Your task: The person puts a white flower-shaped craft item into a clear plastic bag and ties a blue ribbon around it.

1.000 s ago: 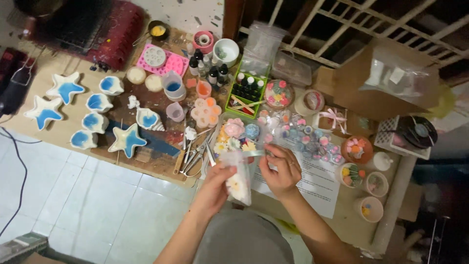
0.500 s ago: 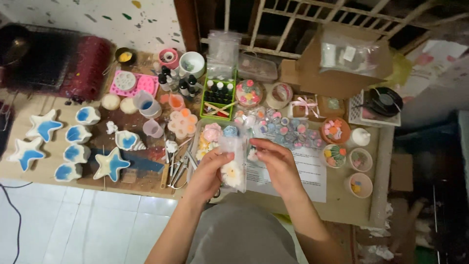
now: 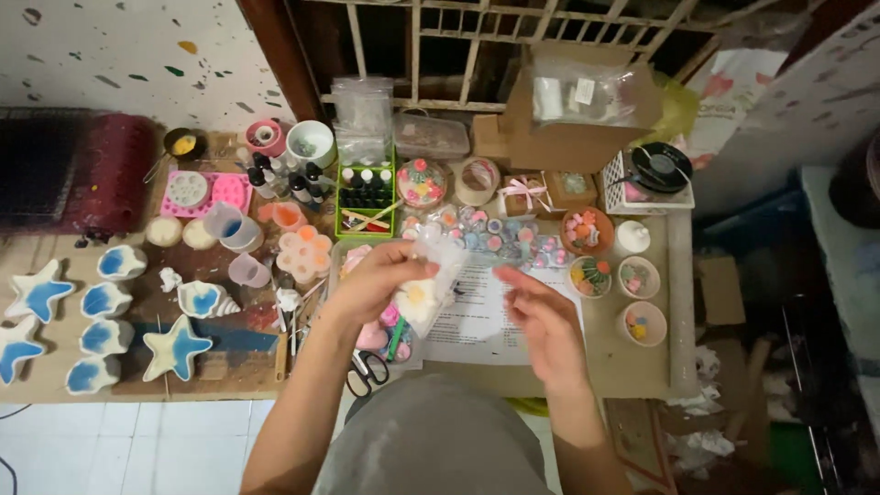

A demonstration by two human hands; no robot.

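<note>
Printed sheet (image 3: 477, 321) lies open; scissors (image 3: 368, 369) alongside.

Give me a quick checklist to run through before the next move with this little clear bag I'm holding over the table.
1. Left hand grips the clear bag: ok.
2. Right hand on the bag: not ok, it is open and apart from it.
3. White and yellow piece sits inside the bag: ok.
4. Bag mouth sealed: cannot tell.
5. Printed sheet below the hands free of loose pieces: ok where it shows.
6. Scissors away from both hands: ok, they lie at the table edge.
</note>
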